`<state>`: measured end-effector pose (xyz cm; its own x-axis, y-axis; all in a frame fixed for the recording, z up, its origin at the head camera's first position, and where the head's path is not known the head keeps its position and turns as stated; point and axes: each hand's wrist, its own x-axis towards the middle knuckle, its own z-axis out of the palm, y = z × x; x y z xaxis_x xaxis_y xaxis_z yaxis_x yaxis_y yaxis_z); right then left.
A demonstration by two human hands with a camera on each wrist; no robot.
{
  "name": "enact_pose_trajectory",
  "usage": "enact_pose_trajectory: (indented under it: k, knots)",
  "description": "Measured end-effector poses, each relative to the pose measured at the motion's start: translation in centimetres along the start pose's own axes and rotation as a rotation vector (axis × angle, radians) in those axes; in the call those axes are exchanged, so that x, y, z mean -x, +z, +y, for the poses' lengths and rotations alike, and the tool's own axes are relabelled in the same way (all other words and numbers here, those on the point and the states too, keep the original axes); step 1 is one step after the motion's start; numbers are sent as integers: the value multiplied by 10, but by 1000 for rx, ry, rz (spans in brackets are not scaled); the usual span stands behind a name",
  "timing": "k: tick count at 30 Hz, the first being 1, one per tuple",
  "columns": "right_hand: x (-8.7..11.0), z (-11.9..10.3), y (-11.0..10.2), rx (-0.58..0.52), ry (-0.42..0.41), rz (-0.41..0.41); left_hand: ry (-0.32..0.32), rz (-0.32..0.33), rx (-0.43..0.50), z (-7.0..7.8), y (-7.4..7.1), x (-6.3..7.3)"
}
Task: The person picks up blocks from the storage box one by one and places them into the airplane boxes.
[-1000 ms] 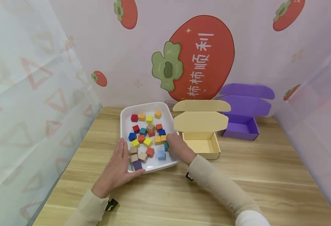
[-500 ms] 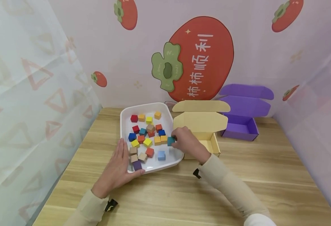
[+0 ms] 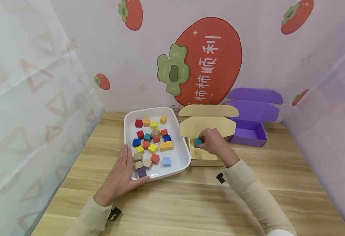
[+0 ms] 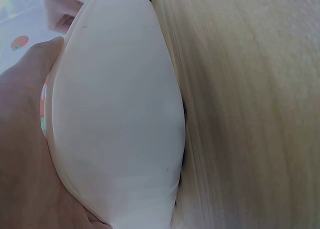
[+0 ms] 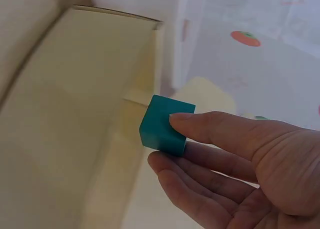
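Observation:
A teal cube (image 5: 165, 125) is pinched between the thumb and fingers of my right hand (image 3: 215, 142). In the head view that hand is over the open yellow box (image 3: 203, 162), and the hand covers part of the box. My left hand (image 3: 116, 175) lies at the near left corner of the white tray (image 3: 179, 164), fingers straight along its left side and thumb on the front rim. In the left wrist view the tray's outer wall (image 4: 117, 104) fills the middle. Several coloured cubes are spread in the tray, among them a light blue cube (image 3: 166, 162) and a purple cube (image 3: 141, 172).
An open purple box (image 3: 250, 141) stands behind and to the right of the yellow one, its lid raised. The yellow box's raised lid (image 3: 190, 127) stands behind my right hand. Everything is on a wooden table (image 3: 172, 206), with a printed backdrop (image 3: 207, 65) behind.
My right hand has lifted the teal cube from the tray's right side and carried it rightward over the yellow box. My left hand has stayed at the tray.

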<state>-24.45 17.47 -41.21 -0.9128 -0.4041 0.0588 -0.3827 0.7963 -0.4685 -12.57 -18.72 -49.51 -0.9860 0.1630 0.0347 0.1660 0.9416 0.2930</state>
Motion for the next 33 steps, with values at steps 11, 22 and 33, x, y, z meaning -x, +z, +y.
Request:
enact_pose_trajectory:
  k: [11, 22, 33]
  knots:
    - [-3, 23, 47, -27, -33, -38, 6, 4, 1, 0, 3, 2]
    - [-5, 26, 57, -34, -29, 97, 11, 13, -4, 1, -1, 2]
    - [-8, 27, 63, 11, -34, 159, 7, 3, -9, 0, 1, 1]
